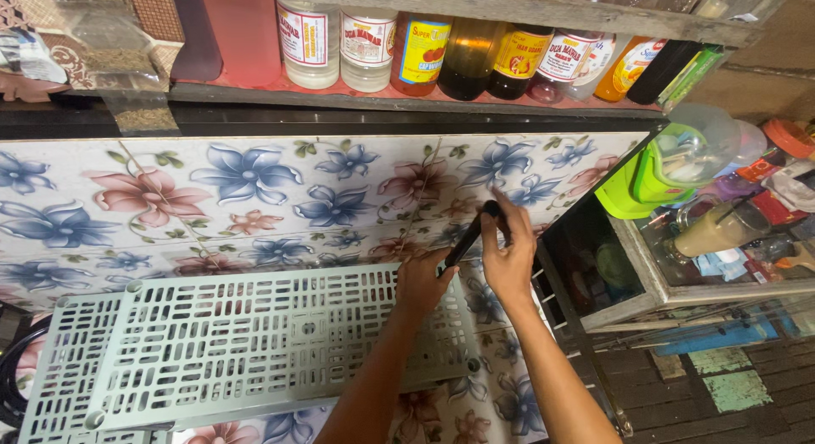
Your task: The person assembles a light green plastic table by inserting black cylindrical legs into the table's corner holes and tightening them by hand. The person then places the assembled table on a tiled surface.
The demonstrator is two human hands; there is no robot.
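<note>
Head view looks down on two bare hands meeting over a slim black rod (472,233), perhaps a shelf post or a tool handle; which one cannot be told. The left hand (422,283) is clenched round its lower end at the far right corner of a pale green perforated plastic shelf panel (255,342), and the right hand (509,259) has its grip closed on the upper end, fingertips at the top. The rod stands tilted, leaning toward the right.

Judging by how things lie, the work looks early: the near right corner socket of the shelf panel (474,365) stands bare, as does the near left one, and a second panel of the same kind (64,368) lies partly beneath the first, unattached. Only the corner under the hands has anything in it, and whether the rod is seated there is hidden by the left hand.

Both panels rest on a tabletop covered in a floral oilcloth (212,198) with blue and pink blooms. Above it, a wooden wall shelf (399,100) carries a row of bottles. To the right stands a glass display cabinet (722,283) with jars and a green plastic jug (649,177), and dark brick flooring shows below.
</note>
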